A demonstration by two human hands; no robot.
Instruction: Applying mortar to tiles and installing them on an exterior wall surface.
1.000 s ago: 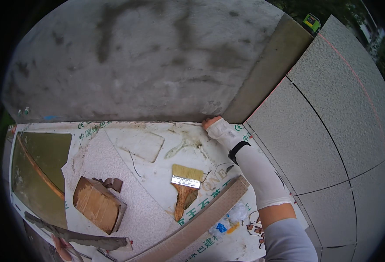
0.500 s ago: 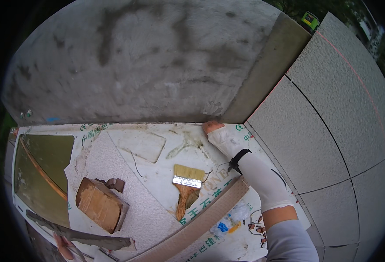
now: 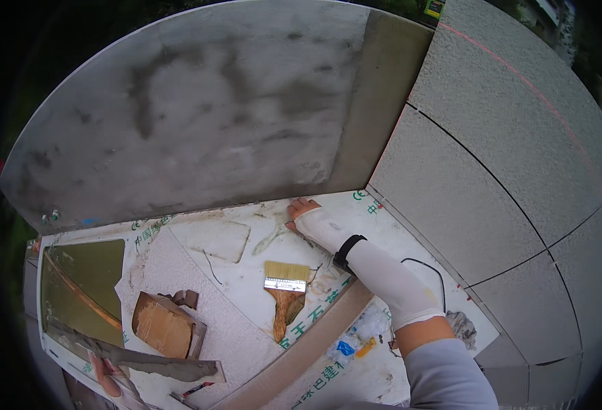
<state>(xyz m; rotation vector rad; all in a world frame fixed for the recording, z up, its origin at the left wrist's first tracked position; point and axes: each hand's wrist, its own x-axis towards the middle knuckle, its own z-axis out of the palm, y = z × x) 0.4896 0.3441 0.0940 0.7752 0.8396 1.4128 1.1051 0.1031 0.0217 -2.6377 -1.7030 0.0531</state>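
Right hand [image 3: 302, 210] now at the white printed board [image 3: 233, 242], fingers loosely spread, nothing visible in them; left hand [image 3: 103, 374], lower left, curls around the long, mortar-caked grey blade [image 3: 164, 365]. Speckled grey panels [image 3: 479, 205] are up; the smooth grey plaster wall [image 3: 246, 154] carries none.

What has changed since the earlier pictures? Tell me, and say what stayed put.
The view shifted. The right hand moved left along the wall, nearer the brush, its fingers more spread. The left hand holds the smeared blade as before, now nearer the cardboard box in view. Nothing was visibly taken or released. The brush and cardboard box stayed put.
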